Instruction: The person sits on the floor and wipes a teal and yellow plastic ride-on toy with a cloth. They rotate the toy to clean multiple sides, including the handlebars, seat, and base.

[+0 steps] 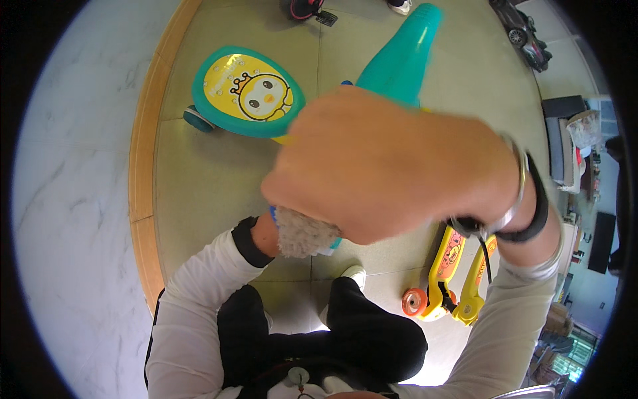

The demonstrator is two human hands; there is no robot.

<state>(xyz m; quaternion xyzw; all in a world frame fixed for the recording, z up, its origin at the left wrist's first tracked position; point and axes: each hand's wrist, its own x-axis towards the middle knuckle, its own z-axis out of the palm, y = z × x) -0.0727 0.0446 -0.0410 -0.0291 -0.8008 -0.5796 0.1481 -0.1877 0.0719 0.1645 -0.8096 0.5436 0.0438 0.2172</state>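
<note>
Across the middle of the head view, close to the camera, is my right hand point(369, 164), blurred and curled into a fist. Grey-brown fluffy cloth point(301, 234) sticks out from under its thumb side. My left hand is hidden behind the cloth and the fist; only its wrist point(265, 237) shows, in a black cuff. Beyond my hands, a teal and yellow ride-on toy car stands on the floor. Its yellow panel point(264, 95) bears a crowned penguin, and a long teal part point(398, 60) points away to the right. The fist covers the toy's middle.
A yellow scooter point(441, 279) with orange wheels lies by my right arm. A wooden edge strip point(142, 174) borders marble-patterned flooring point(75, 174) at left. A pedal point(326, 19), another person's shoe point(400, 6) and a dark toy car point(521, 32) are farther off.
</note>
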